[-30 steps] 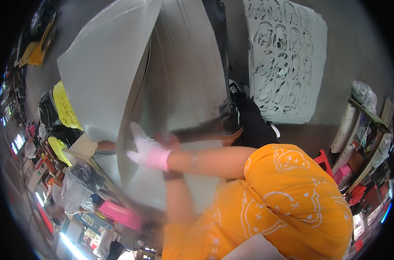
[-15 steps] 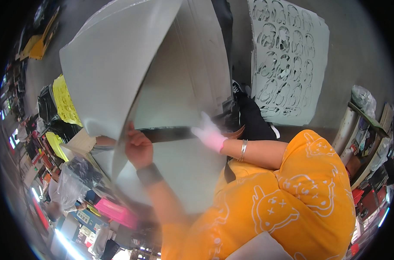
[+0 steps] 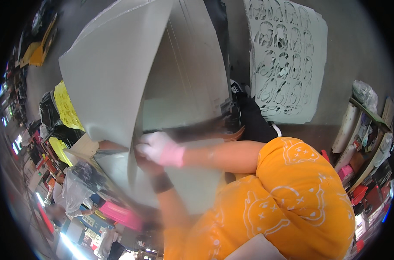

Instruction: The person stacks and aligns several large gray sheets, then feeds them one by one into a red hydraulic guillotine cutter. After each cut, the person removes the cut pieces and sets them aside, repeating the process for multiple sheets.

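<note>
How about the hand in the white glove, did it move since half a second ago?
Yes. The right hand has moved left, farther from the cut-out sheet, toward the big grey sheet.

The gloved right hand [image 3: 155,147], blurred, partly hid the bare left hand [image 3: 148,166] from view; the right forearm [image 3: 218,157] pointed left, nearly level; the left forearm [image 3: 171,203] slanted up from below.

Large grey sheet [image 3: 112,65]: smooth, matt, material uncertain. Right of it, cut-out sheet [image 3: 288,51]: matt. At its lower edge, glove [image 3: 160,148]: matt cloth. Lower right of it, orange garment [image 3: 266,203]: matt cloth. Below left, clear bag [image 3: 73,188]: glossy plastic film.
</note>
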The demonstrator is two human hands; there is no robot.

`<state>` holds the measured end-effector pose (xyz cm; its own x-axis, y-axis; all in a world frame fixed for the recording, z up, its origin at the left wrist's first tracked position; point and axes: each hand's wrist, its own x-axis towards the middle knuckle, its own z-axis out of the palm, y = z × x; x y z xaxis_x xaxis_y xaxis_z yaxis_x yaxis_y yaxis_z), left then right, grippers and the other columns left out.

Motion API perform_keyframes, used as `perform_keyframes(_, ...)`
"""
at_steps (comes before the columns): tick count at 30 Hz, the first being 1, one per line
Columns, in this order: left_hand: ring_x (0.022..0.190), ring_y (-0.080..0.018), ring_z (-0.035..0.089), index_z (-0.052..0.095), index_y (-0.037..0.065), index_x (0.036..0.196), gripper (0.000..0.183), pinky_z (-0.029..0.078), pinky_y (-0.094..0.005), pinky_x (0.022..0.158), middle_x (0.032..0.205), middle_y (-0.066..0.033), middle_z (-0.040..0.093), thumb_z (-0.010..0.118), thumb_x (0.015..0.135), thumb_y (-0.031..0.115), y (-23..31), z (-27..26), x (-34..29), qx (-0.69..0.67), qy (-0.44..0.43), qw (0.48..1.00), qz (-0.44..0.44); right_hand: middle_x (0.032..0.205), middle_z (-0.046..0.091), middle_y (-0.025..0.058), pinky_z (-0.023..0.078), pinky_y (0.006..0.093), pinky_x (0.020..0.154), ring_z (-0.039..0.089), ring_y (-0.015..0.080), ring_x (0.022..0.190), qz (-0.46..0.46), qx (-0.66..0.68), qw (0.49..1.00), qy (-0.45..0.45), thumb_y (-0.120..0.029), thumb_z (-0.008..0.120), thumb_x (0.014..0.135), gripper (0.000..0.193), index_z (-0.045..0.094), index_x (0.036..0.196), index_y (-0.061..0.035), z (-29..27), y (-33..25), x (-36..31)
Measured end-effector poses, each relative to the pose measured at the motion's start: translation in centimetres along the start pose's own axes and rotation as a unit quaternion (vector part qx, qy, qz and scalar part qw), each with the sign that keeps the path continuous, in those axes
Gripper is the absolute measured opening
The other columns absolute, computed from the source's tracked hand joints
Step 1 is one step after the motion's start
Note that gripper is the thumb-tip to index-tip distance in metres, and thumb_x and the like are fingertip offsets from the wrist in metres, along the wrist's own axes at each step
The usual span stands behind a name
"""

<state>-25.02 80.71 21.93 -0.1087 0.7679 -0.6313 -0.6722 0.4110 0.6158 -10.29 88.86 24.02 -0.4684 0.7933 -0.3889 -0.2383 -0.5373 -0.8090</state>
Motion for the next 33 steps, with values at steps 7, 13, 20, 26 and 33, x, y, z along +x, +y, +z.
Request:
perform_keyframes(7, 0.112, -0.0261, 0.05, 0.041, -0.004, 0.132, 0.048, 0.044, -0.0409, 0.099, 0.122, -0.0159, 0.049, 0.054, 0.096, 0.025, -10.3, -3.5, 5.0, -0.136, 0.314, 0.924, -0.171, 0.085, 0.06, 0.0123, 0.052, 0.0411, 0.064, 0.065, 0.0312, 0.079, -0.169, -0.201, 0.963, -0.053, -0.014, 0.057, 0.081, 0.013, 0.067, 0.087, -0.0068, 2.0, -1.7, 2.3)
perform_keyframes(13, 0.094, -0.0233, 0.054, 0.048, 0.002, 0.112, 0.031, 0.05, -0.0408, 0.085, 0.1, -0.0108, 0.053, 0.061, 0.091, 0.02, -11.8, -4.6, 6.4, 0.076, 0.159, 0.975, -0.138, 0.085, 0.062, 0.0181, 0.052, 0.0444, 0.069, 0.064, 0.0359, 0.08, -0.164, -0.36, 0.907, -0.144, -0.017, 0.056, 0.083, 0.02, 0.067, 0.091, -0.0029, 2.2, -0.3, 1.8)
perform_keyframes(20, 0.109, -0.0279, 0.05, 0.041, -0.004, 0.121, 0.042, 0.05, -0.0448, 0.092, 0.131, -0.0171, 0.041, 0.06, 0.093, 0.021, -10.9, 0.5, 4.3, -0.054, 0.368, 0.924, -0.086, 0.087, 0.061, 0.0154, 0.054, 0.0425, 0.068, 0.065, 0.0335, 0.081, -0.136, -0.348, 0.909, -0.187, -0.013, 0.056, 0.081, 0.018, 0.067, 0.092, -0.0041, 1.6, 0.5, 2.3)
perform_keyframes(26, 0.1, -0.0269, 0.054, 0.049, 0.004, 0.105, 0.023, 0.049, -0.0468, 0.089, 0.106, -0.0103, 0.053, 0.055, 0.097, 0.024, -9.6, 1.4, 5.5, 0.173, 0.197, 0.96, -0.1, 0.092, 0.062, 0.0152, 0.054, 0.0429, 0.07, 0.065, 0.0337, 0.084, -0.124, -0.361, 0.902, -0.202, -0.015, 0.055, 0.082, 0.02, 0.067, 0.095, -0.0046, 1.8, -0.1, 2.1)
perform_keyframes(33, 0.101, -0.0249, 0.056, 0.042, -0.001, 0.136, 0.049, 0.049, -0.0373, 0.087, 0.112, -0.0121, 0.054, 0.055, 0.097, 0.026, -9.0, 3.9, 5.5, -0.089, 0.365, 0.923, -0.089, 0.097, 0.063, 0.0136, 0.054, 0.0424, 0.071, 0.065, 0.0343, 0.087, -0.14, -0.366, 0.899, -0.195, -0.016, 0.055, 0.083, 0.022, 0.068, 0.099, -0.0072, 0.8, 1.3, 2.0)
